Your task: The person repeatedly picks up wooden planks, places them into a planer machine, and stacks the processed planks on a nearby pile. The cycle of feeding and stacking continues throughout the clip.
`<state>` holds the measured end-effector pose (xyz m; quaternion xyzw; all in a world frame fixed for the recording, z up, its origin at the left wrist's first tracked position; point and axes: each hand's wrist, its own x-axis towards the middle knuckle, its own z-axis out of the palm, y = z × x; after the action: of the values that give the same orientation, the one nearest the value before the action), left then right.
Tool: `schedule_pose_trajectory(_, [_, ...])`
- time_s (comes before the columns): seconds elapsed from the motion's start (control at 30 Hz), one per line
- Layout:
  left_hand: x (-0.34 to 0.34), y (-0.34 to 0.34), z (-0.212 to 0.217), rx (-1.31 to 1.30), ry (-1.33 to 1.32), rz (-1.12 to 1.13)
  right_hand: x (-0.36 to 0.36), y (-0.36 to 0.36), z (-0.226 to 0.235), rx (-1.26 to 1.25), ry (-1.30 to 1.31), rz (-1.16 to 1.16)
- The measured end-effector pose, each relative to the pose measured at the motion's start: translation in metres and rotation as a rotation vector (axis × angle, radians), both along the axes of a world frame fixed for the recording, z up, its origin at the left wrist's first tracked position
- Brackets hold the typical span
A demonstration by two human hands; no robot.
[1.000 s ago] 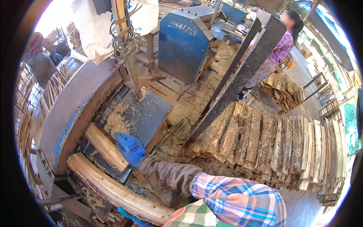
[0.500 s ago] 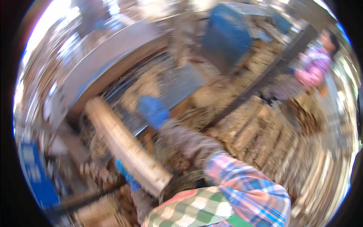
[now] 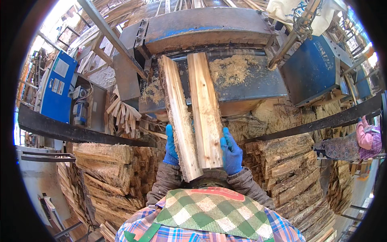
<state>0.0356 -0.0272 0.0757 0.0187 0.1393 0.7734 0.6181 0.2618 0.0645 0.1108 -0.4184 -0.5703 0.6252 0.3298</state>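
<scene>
Two long, rough-edged wooden boards lie side by side, their far ends on the metal bed of a machine and their near ends toward my body. My left hand, in a blue glove, grips the outer edge of the left board near its lower end. On the other side, my right hand, gloved alike, holds the outer edge of the right board. A narrow gap runs between the boards. The undersides of both boards, and any fingers beneath them, are hidden.
Sawdust covers part of the bed before a heavy metal housing. A blue cabinet stands right, a blue control box left. Stacked boards flank me under dark rails. A person in pink sits far right.
The view has swung and steadied. My right hand has come from over the bed to the right board's edge. Two boards now show side by side, where one was plain before.
</scene>
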Motion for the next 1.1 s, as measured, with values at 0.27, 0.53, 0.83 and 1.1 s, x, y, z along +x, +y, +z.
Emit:
schedule_pose_trajectory(0.27, [-0.05, 0.036, 0.005, -0.034, 0.012, 0.03, -0.033, 0.026, 0.025, 0.059, -0.003, -0.068])
schedule_pose_trajectory(0.53, [-0.064, 0.029, -0.006, -0.048, 0.123, -0.035, -0.032, 0.063, -0.002, 0.256, -0.047, -0.119])
schedule_pose_trajectory(0.83, [-0.047, 0.051, -0.029, -0.414, 0.579, 0.14, -0.109, 0.173, 0.011, 0.723, -0.38, -0.122])
schedule_pose_trajectory(1.1, [-0.058, 0.051, -0.037, -0.491, 0.74, 0.128, -0.158, 0.213, 0.001, 0.47, -0.458, -0.272])
